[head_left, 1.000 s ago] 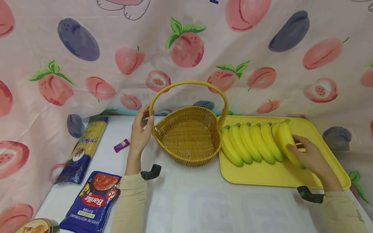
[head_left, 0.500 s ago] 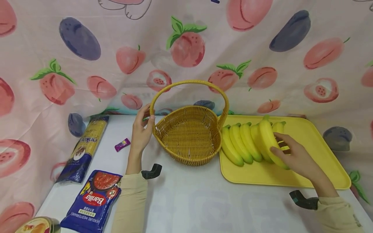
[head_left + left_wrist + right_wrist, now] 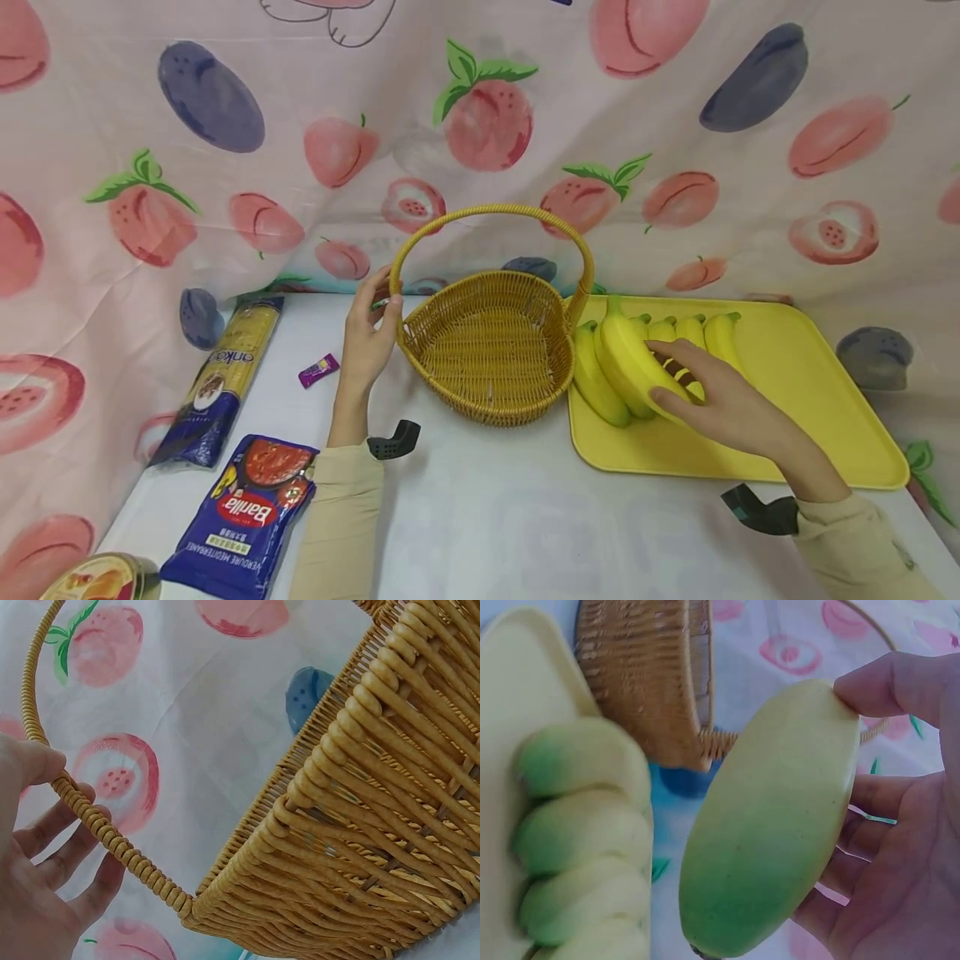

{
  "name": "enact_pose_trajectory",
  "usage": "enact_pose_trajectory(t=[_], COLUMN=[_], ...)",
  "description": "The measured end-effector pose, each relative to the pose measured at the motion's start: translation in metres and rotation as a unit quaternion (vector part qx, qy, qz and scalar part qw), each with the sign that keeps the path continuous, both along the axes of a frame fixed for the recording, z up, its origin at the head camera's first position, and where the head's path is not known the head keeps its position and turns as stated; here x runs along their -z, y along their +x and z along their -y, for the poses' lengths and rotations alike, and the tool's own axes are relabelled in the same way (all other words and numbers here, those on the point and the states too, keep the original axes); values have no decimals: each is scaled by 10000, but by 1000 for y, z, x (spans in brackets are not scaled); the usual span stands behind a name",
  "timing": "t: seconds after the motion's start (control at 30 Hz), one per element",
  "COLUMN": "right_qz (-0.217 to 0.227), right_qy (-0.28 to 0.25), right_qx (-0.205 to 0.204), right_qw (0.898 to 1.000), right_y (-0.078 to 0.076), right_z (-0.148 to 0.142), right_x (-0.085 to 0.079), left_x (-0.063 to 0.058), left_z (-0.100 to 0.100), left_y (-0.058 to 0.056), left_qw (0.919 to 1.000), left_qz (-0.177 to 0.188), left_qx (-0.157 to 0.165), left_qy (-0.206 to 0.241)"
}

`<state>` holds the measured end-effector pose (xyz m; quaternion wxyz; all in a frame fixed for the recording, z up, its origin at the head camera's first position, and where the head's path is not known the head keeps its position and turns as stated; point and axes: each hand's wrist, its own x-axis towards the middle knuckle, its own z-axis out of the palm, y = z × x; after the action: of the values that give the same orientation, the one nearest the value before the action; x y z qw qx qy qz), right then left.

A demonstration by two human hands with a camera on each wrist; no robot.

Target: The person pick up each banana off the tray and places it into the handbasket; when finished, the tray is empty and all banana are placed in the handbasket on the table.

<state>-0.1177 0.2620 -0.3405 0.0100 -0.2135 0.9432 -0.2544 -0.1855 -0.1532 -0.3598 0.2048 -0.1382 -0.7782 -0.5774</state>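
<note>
Banana [image 3: 628, 354] first: it's in the R hand [image 3: 708, 392], thumb one side, fingers the other, closed only as far as the fruit's girth lets them. Stem end points away from me, toward the printed cloth [image 3: 480, 183] at the back. Step, as I read it: mid-carry, fruit up over its neighbours, not yet set down. Next move imo calls for a steady pinch, no squeeze, & enough height to clear the other bananas [image 3: 585, 829] plus the rim if it's bound for the basket [image 3: 487, 408].

Pose: R forearm comes in from low right, wrist approx straight, palm turned inward to the left. Directly under the R hand & to either side of it: the row of other bananas on the yellow tray [image 3: 817, 400], w/ more tray out to its right. Basket's just left of that row.

L hand [image 3: 371, 333] is at the left leg of the basket's handle: thumb in front, fingers bent behind, a loose hold; can't tell how much force. Its forearm runs nearly straight out from my side. Further left of the L hand, on the worktop [image 3: 487, 517]: small sweet [image 3: 318, 370], then pasta packet [image 3: 217, 379]; sauce pouch [image 3: 243, 517] sits nearer me.
</note>
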Motion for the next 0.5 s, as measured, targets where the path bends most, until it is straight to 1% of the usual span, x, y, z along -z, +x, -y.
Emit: enact_pose_trajectory(t=[0.17, 0.27, 0.4, 0.5], right_qz=[206, 376, 419, 549], right_qy=[-22, -20, -12, -49], right_qx=[-195, -264, -461, -617], right_qw=[9996, 9989, 9981, 9966], right_y=[-7, -13, -25, -35], right_z=[20, 33, 48, 60], right_x=[-6, -10, -11, -9], left_x=[0, 1, 0, 0], left_z=[0, 0, -1, 0], left_y=[0, 1, 0, 0], left_qw=[10000, 10000, 10000, 10000], left_qz=[53, 76, 76, 77], left_qx=[-50, -24, 1, -6], left_qy=[-27, -16, -11, -17])
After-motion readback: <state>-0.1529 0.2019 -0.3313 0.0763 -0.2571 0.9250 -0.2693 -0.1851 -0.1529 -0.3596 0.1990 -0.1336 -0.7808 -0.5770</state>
